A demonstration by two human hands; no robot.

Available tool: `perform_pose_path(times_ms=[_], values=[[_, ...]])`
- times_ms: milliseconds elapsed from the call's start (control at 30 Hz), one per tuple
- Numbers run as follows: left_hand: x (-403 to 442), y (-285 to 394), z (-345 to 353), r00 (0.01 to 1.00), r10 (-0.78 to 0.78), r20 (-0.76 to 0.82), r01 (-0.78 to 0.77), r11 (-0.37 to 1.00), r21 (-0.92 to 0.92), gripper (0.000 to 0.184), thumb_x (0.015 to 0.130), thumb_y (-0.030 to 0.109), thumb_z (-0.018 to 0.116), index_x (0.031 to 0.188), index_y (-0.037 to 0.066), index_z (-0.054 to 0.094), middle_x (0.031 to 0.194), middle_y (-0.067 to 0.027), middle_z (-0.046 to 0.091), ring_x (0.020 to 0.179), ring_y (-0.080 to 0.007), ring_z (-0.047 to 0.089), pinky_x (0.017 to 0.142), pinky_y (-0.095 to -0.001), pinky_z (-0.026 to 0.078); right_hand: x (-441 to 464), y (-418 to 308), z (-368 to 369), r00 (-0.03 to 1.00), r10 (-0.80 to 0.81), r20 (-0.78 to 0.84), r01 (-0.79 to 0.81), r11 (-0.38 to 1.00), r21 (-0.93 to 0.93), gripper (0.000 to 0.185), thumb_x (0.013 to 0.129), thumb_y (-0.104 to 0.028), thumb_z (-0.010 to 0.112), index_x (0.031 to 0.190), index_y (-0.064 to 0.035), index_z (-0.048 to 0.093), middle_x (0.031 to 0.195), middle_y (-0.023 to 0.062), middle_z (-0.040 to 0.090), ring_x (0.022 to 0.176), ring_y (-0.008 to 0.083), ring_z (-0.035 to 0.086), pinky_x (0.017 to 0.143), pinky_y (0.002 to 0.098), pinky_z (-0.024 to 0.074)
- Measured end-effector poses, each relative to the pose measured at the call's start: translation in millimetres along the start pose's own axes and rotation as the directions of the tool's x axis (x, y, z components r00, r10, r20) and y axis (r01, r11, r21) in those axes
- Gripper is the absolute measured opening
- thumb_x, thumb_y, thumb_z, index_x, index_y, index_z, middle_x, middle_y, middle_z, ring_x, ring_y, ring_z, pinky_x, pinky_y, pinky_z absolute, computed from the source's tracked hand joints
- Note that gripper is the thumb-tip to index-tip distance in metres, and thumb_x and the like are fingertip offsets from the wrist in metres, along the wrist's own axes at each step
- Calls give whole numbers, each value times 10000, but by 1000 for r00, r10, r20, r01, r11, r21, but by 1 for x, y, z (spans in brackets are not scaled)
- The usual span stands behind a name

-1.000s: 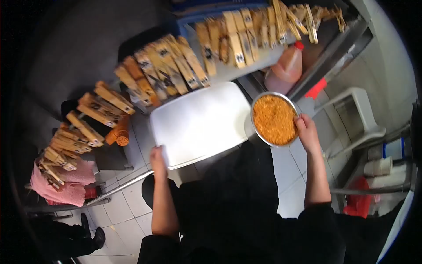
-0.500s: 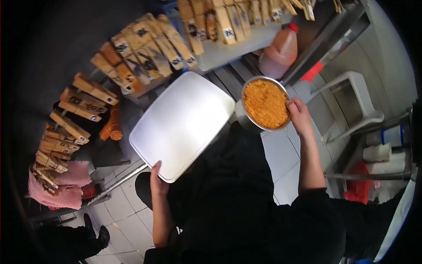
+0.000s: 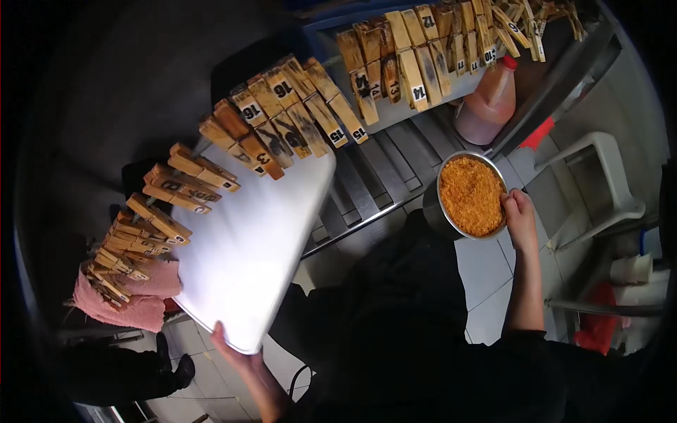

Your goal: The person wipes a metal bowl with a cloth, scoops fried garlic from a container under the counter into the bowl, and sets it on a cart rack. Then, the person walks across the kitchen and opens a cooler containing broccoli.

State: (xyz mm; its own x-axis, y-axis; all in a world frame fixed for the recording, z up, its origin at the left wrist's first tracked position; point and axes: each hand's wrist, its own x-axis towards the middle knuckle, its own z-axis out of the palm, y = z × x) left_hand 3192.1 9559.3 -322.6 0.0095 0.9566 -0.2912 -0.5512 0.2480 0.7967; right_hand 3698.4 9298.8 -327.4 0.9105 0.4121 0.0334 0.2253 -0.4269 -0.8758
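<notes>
My left hand (image 3: 238, 350) grips the near corner of a large white rectangular panel (image 3: 243, 261), which looks like a plastic lid. Its far part lies beneath the hanging row of numbered wooden clothespins (image 3: 278, 113). On the right, my right hand (image 3: 520, 217) is closed at the side of a metal pot (image 3: 436, 211); the grip point is partly hidden by the fingers. Orange, crumbly food (image 3: 471, 194) fills the pot nearly to the rim. The pot is held over the tiled floor, just off the slatted metal shelf (image 3: 377, 169).
A jug with a red cap (image 3: 486, 106) stands on the shelf at its right end. Pink cloth (image 3: 134, 299) hangs at far left. A white plastic stool (image 3: 606, 183) is at right, above stacked cups (image 3: 631, 268). Another person's shoes (image 3: 175, 370) show at lower left.
The white panel has swung left and nearer, uncovering the slatted shelf and passing under the clothespins. The pot and my right hand appear farther right and slightly lower as the view shifts.
</notes>
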Motion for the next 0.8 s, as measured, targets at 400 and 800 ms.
perform_pose_path(times_ms=[400, 800], values=[[198, -64, 225, 934, 275, 228, -297, 952, 69, 496, 967, 419, 526, 1357, 117, 469, 1314, -103, 528, 1229, -301, 510, 920, -584, 469, 0, -4, 0, 994, -36, 102, 21, 989, 147, 296, 939, -173, 536, 695, -81, 397, 658, -59, 373, 638, 62, 349, 548, 270, 322], [289, -100, 271, 783, 429, 451, -622, 575, 532, 413, 1025, 373, 444, 1320, 83, 448, 1231, -96, 582, 1081, -242, 605, 815, -415, 560, 4, -16, -4, 988, 46, 150, -63, 992, 108, 308, 937, -177, 541, 696, -93, 369, 667, -70, 343, 648, 59, 328, 545, 266, 304]])
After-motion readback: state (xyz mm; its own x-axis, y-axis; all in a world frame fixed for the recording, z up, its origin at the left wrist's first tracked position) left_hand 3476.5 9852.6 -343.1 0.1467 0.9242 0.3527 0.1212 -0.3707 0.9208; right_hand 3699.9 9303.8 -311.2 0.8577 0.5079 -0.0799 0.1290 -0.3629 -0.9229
